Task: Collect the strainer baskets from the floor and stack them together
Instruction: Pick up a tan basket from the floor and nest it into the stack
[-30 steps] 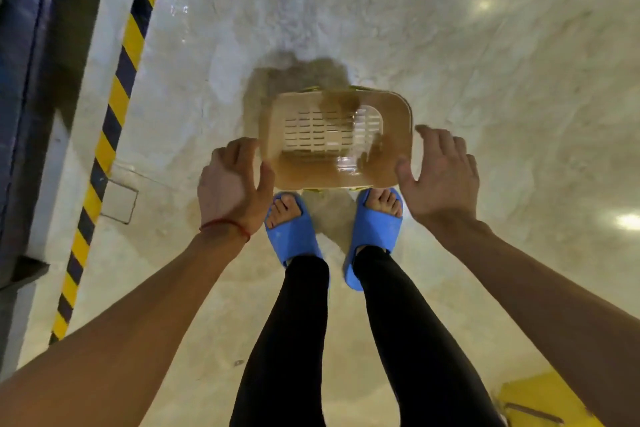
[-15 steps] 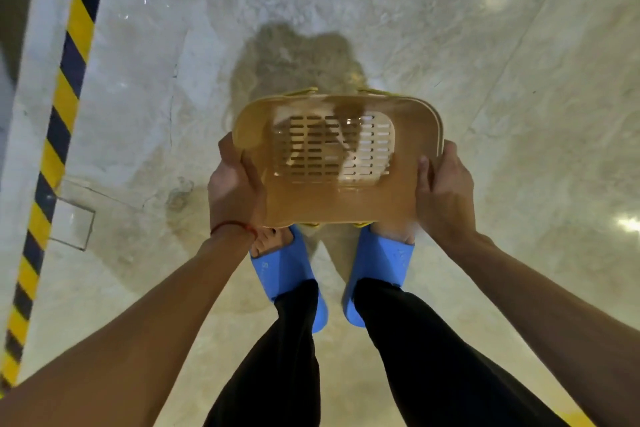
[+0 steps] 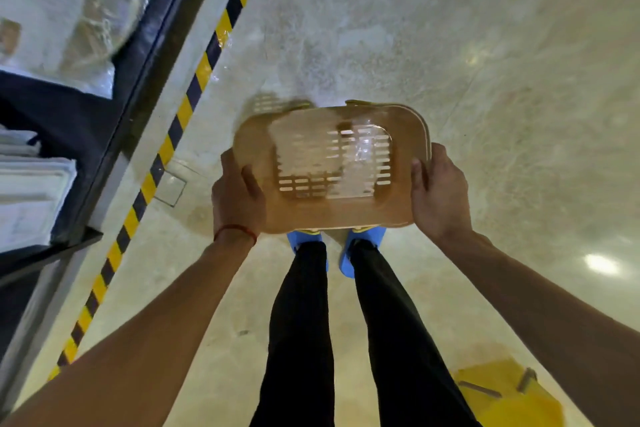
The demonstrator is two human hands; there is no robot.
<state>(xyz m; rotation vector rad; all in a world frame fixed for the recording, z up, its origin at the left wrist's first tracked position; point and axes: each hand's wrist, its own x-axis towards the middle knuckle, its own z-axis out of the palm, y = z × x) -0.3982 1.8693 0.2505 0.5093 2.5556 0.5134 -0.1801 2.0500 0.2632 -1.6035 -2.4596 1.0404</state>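
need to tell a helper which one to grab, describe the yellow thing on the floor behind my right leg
Start at the black-and-yellow striped floor tape on the left, then cross the pale polished floor to the bottom right corner. There lies a bright yellow plastic item. Unlike the tan slotted plastic strainer basket held in both hands, it lies on the ground.

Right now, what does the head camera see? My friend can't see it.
Two hands, left and right, hold a tan strainer basket by its sides above blue sandals. A yellow basket lies on the floor at lower right, and striped tape runs along the left.
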